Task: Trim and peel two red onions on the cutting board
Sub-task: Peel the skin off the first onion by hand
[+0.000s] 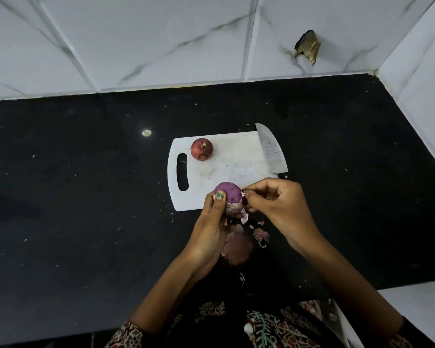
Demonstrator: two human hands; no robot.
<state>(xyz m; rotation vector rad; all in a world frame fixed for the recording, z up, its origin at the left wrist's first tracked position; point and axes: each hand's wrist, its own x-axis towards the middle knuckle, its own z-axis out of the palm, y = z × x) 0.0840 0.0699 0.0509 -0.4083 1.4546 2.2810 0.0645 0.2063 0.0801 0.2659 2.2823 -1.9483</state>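
At the lower edge of the white plastic cutting board (226, 169), just below the middle of the frame, the left hand (211, 222) has its fingers and thumb curled round a half-peeled purple-red onion (227, 194), a green-painted thumbnail pressed on its bare side. The right hand (276, 202) has its fingertips closed in a pinch on a scrap of papery skin at the onion's right flank.

To peel well from here, I would judge the left grip should stay firm but turn the onion bit by bit, while the right draws each strip down toward the pale end where skin still clings, rather than tearing off small flakes. The loose dry onion skins (239, 244) lie on the dark surface just below the hands, between the forearms; dropping the new strip there keeps the board free.

The second red onion (202, 149), still in its skin, sits at the board's upper left, near the handle slot. A broad steel knife (270, 151) lies along the board's right edge, its blade reaching past the upper corner.

The black stone surface (86, 197) is flecked with small bits. Behind it, across the top of the frame, rise white marble-veined wall tiles (136, 33), one at the upper right with a ragged broken hole (308, 46).
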